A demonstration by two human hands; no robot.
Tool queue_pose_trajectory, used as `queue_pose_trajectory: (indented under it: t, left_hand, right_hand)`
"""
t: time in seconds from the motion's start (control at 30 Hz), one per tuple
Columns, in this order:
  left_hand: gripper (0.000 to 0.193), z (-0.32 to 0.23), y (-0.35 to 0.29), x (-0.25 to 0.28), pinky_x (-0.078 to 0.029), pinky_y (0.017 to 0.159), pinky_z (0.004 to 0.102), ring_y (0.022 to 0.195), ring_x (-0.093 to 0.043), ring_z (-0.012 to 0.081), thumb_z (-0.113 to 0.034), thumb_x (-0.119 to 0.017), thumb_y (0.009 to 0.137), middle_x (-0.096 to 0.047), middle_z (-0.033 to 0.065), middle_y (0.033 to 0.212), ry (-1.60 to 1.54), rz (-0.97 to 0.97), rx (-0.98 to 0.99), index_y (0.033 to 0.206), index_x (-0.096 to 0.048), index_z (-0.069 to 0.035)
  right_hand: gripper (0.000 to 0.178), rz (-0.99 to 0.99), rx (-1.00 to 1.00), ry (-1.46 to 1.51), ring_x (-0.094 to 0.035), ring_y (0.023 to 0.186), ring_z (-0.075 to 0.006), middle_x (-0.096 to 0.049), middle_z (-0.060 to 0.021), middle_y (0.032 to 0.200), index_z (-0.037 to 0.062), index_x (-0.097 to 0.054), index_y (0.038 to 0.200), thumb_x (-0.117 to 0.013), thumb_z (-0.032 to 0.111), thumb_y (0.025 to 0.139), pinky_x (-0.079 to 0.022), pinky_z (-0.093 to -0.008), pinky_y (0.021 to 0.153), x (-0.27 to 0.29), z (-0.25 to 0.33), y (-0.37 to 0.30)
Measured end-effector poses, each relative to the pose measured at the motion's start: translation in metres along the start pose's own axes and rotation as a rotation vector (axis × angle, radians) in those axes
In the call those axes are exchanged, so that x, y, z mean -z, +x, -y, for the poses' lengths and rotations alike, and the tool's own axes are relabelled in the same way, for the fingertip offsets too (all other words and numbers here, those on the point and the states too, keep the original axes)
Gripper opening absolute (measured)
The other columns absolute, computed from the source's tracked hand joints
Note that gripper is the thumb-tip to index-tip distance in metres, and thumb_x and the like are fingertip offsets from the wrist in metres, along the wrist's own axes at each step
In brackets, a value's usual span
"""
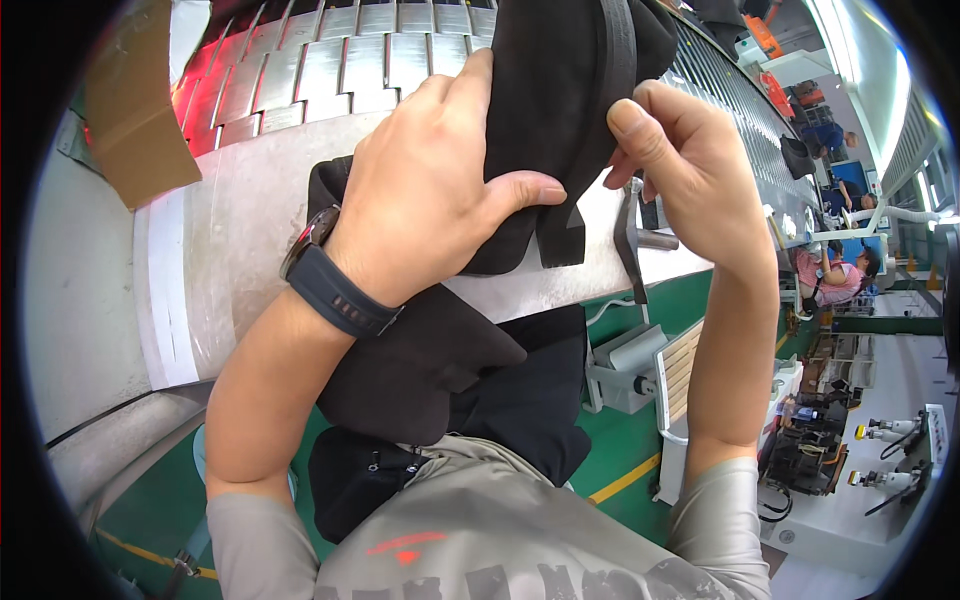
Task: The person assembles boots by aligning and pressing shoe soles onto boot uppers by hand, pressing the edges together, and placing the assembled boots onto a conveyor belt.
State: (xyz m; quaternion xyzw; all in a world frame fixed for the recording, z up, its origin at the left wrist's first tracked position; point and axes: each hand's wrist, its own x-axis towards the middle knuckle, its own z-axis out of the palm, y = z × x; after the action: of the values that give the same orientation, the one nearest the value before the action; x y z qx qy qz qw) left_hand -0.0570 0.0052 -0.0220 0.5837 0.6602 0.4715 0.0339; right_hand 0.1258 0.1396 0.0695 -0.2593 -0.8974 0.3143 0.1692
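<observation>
Palm down and with its fingers extended, the left hand (430, 185) lies against the left side of a black fabric piece (545, 90), its thumb resting across the cloth; it presses rather than clasps. A dark wristwatch (340, 290) sits on that wrist. The fabric piece lies between the two hands, running from the upper edge of the view down past the left thumb toward the front of a pale tabletop (240, 230). Along its right side runs a dark strip (618, 50). At this side, the right hand (685, 165) is curled, thumb and forefinger pinching the edge; its other fingers are folded and partly hidden.

Around them, from the left: a brown cardboard flap (140, 120) stands at the table's far corner, next to rows of metal plates (350, 70), tinted red at their left end. Below the left wrist, another dark fabric piece (410, 370) hangs over the person's lap. Just below the right hand is a tool with a dark, narrow part (628, 240), its kind unclear. Far right, well apart, sits a person in pink (830, 280).
</observation>
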Motion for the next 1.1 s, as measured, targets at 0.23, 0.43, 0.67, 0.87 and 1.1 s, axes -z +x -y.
queue_pose_trajectory:
  t: [0.23, 0.43, 0.67, 0.87, 1.1]
  left_hand:
    - [0.098, 0.010, -0.001, 0.000, -0.052, 0.109, 0.0472, 0.126, -0.067, 0.0479, -0.037, -0.097, 0.077, -0.068, 0.0356, 0.133, 0.013, -0.006, 0.002, 0.146, -0.053, 0.017]
    - [0.099, 0.005, -0.005, 0.000, -0.054, 0.105, 0.0469, 0.120, -0.068, 0.0452, -0.033, -0.098, 0.075, -0.069, 0.0294, 0.129, 0.024, -0.007, 0.011, 0.150, -0.052, 0.012]
    - [0.099, 0.002, -0.010, 0.003, -0.055, 0.099, 0.0465, 0.116, -0.068, 0.0429, -0.031, -0.099, 0.074, -0.069, 0.0260, 0.123, -0.011, -0.020, 0.000, 0.151, -0.051, 0.010]
    - [0.101, 0.001, -0.013, 0.001, -0.056, 0.096, 0.0473, 0.111, -0.068, 0.0430, -0.033, -0.099, 0.072, -0.068, 0.0251, 0.121, 0.011, -0.062, -0.063, 0.150, -0.051, 0.011]
    - [0.100, 0.001, -0.014, -0.002, -0.055, 0.095, 0.0478, 0.111, -0.067, 0.0426, -0.032, -0.099, 0.073, -0.068, 0.0245, 0.120, 0.024, -0.055, -0.072, 0.150, -0.051, 0.012]
  right_hand:
    - [0.045, 0.018, -0.009, -0.029, -0.072, 0.066, -0.0120, -0.071, -0.0060, 0.071, -0.0002, -0.069, 0.084, -0.063, 0.033, 0.114, -0.054, -0.0284, 0.060, -0.012, 0.003, 0.002]
    - [0.050, -0.172, -0.015, -0.331, -0.056, 0.048, -0.0305, -0.052, -0.0159, 0.057, 0.0000, -0.058, 0.071, -0.071, 0.032, 0.108, -0.042, -0.0410, 0.050, -0.025, 0.020, -0.006]
    - [0.060, -0.022, -0.012, -0.030, -0.059, 0.052, -0.0156, -0.058, -0.0060, 0.059, 0.0009, -0.066, 0.076, -0.062, 0.048, 0.112, -0.046, -0.0345, 0.051, -0.005, 0.012, 0.017]
    - [0.066, 0.075, 0.095, 0.008, -0.057, 0.063, -0.0079, -0.056, 0.0012, 0.065, 0.0030, -0.063, 0.079, -0.052, 0.059, 0.114, -0.048, -0.0281, 0.058, 0.009, 0.008, 0.025]
    - [0.059, -0.125, 0.194, -0.296, -0.054, 0.051, -0.0228, -0.054, -0.0075, 0.057, 0.0036, -0.058, 0.073, -0.062, 0.048, 0.112, -0.045, -0.0359, 0.052, -0.004, 0.013, 0.020]
